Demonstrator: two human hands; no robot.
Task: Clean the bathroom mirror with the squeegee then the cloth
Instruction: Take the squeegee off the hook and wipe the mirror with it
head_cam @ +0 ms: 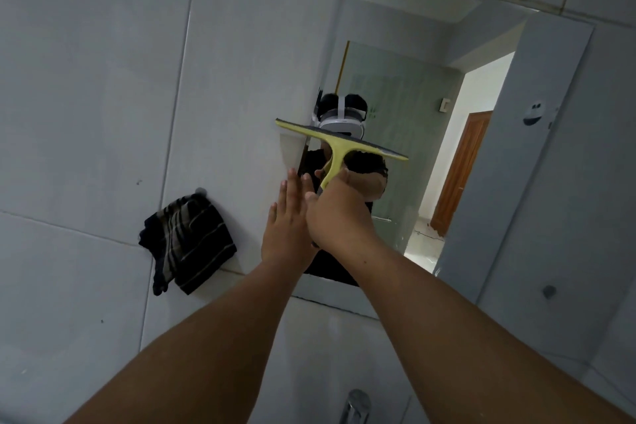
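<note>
A frameless mirror (481, 182) hangs on the grey tiled wall, tilted in my view. My right hand (335, 213) is shut on the handle of a yellow squeegee (339, 141). Its blade lies across the mirror's left edge, partly over the wall tile. My left hand (285, 224) is raised flat just left of the right hand, fingers straight and together, holding nothing. A dark striped cloth (187, 244) hangs from a wall hook to the left of the mirror, apart from both hands.
A chrome tap (354, 406) shows at the bottom edge below the mirror. The mirror reflects a person wearing a headset, a doorway and a wooden door. A small sticker (533, 112) sits on the mirror's right side, and a round wall fitting (549, 291) below it.
</note>
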